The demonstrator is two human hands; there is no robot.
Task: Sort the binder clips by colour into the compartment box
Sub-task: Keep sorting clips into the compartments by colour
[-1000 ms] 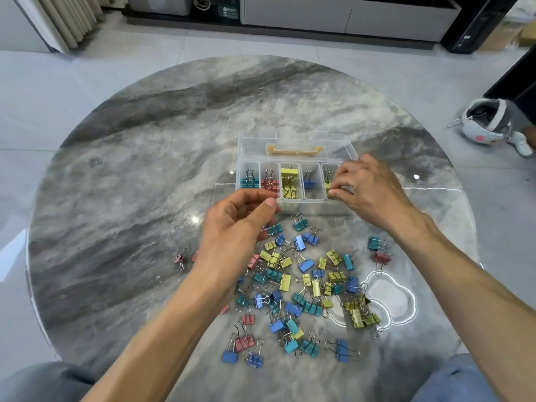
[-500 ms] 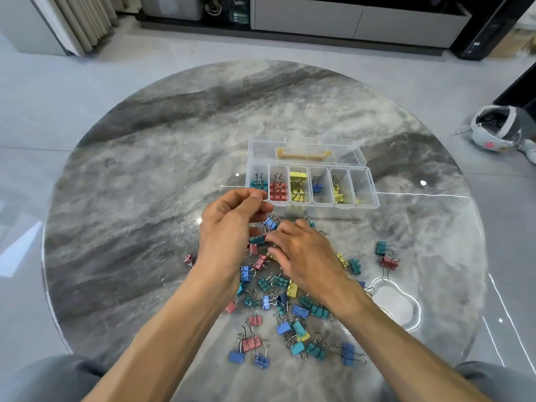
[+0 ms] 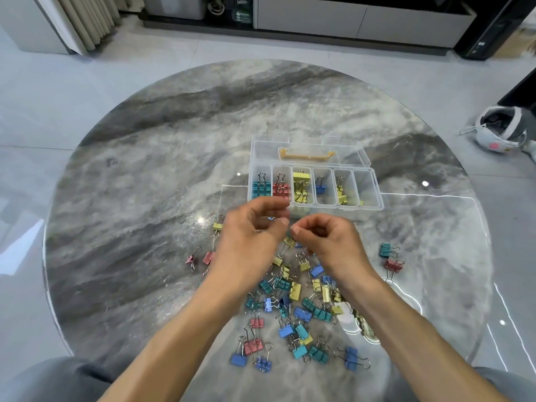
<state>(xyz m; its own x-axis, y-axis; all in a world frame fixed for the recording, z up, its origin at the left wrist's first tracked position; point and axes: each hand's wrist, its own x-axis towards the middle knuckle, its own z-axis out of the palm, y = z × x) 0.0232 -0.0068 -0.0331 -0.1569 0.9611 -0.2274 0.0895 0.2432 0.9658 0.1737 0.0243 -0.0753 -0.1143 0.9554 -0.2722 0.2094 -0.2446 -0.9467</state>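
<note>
A clear compartment box (image 3: 377, 202) lies on the round marble table (image 3: 139, 198), its lid (image 3: 351, 150) folded open behind it. From the left, its compartments hold teal clips (image 3: 260, 189), red clips (image 3: 280, 189), yellow clips (image 3: 301, 187), a blue clip (image 3: 320, 188) and more yellow clips (image 3: 341, 195). Loose mixed-colour binder clips (image 3: 301, 303) are piled in front of the box. Both hands hover just before the box front. My left hand (image 3: 249, 230) has its fingers curled round a blue clip (image 3: 271, 218), mostly hidden. My right hand (image 3: 327, 242) pinches thumb to forefinger on a clip I can barely see.
Stray clips lie apart from the pile: two red ones (image 3: 200, 259) and a yellow one (image 3: 217, 226) on the left, a teal (image 3: 386, 250) and a red one (image 3: 393, 265) on the right. A white helmet-like object (image 3: 501, 130) sits on the floor at right.
My right hand left the box's right end, dipped into the pile, and has now risen with fingers pinched. My left hand stayed near the box front. The camera view moved closer.
</note>
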